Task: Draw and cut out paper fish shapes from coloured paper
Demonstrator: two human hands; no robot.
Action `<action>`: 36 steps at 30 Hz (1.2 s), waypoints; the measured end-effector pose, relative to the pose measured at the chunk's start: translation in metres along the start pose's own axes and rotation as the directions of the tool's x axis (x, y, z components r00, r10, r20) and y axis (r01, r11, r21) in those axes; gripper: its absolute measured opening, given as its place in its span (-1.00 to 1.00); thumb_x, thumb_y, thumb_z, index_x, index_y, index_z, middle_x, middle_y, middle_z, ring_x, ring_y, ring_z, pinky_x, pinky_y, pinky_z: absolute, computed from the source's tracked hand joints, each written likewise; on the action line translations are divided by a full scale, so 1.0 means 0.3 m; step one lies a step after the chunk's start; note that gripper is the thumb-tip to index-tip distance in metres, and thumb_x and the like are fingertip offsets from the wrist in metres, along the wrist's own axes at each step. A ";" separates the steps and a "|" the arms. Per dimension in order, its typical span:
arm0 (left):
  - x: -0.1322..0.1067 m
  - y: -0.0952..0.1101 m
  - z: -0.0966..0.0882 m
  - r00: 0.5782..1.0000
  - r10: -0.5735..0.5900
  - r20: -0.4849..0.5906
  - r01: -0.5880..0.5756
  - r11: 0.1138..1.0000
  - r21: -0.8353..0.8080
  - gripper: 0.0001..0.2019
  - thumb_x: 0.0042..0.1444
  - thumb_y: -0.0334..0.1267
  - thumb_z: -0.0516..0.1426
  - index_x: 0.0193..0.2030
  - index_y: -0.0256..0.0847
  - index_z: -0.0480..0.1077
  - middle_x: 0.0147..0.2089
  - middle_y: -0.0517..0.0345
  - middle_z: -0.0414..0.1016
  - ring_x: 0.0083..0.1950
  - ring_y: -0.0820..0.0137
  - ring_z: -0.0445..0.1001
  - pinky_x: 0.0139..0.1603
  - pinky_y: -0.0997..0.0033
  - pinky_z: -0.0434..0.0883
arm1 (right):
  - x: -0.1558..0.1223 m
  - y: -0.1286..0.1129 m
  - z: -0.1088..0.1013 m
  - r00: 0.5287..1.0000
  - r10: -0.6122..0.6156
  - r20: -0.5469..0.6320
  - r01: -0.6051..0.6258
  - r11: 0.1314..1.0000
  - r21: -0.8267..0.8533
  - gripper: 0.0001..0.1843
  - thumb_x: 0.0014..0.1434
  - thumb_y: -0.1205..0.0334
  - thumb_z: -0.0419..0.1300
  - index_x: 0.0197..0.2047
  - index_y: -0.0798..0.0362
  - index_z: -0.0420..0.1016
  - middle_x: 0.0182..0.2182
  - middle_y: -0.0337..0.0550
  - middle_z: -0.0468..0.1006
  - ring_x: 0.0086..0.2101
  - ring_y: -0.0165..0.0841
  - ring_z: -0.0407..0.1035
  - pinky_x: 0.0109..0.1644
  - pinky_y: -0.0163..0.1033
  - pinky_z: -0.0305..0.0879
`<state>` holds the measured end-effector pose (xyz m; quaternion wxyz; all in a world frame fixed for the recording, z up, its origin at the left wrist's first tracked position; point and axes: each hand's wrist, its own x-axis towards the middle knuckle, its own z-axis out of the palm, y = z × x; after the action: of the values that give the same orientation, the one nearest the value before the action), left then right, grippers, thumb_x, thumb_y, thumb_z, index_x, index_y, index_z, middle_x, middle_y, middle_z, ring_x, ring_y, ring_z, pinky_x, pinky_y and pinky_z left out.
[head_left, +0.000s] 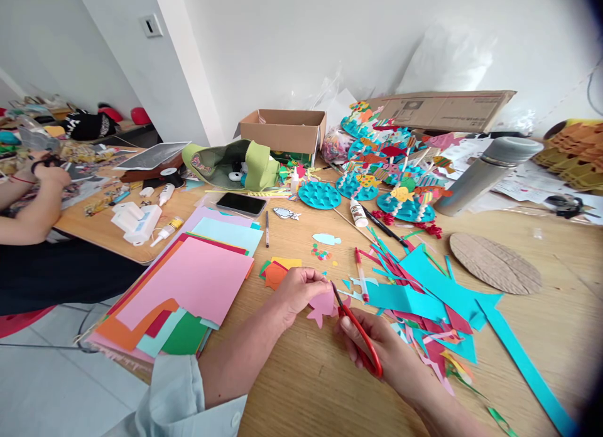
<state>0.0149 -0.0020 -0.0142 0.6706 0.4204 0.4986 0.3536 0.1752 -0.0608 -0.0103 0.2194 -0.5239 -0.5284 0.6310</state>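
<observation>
Between the thumb and fingers of my left hand [301, 294] is a pink paper fish cutout [321, 306], its forked tail hanging below. My right hand [372, 339] is closed round the red handles of a pair of scissors [360, 336]. The dark blades point up and left and meet the paper's right edge; whether they are apart is hard to make out. Orange and yellow paper pieces [277, 274] lie left of my left hand. A red marker [362, 274] rests beyond the scissors, with turquoise paper scraps [409, 299] to their right.
Stacked coloured paper [188, 280] lies at left, near a phone [241, 204]. Finished paper fish on turquoise discs [319, 195] stand at the back. A steel flask [487, 173] and a cardboard oval [494, 262] are at right. Another person's hands [49, 170] work at far left.
</observation>
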 end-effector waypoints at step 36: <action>-0.004 0.017 -0.022 0.995 0.009 0.098 -0.013 0.999 0.035 -0.84 -0.24 -0.22 0.22 -0.54 -0.28 0.40 -0.57 0.22 0.39 -0.54 0.52 0.26 -0.49 0.51 0.14 | -0.005 0.030 -0.021 0.994 -0.027 0.110 0.007 0.983 0.182 -0.37 0.09 -0.40 0.03 -0.37 0.10 0.31 -0.67 -0.33 0.32 -0.68 -0.54 0.18 -0.68 -0.47 -0.06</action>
<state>0.0079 0.0003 -0.0101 0.6846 0.4517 0.4691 0.3275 0.1838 -0.0624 -0.0170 0.2416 -0.4611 -0.4847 0.7029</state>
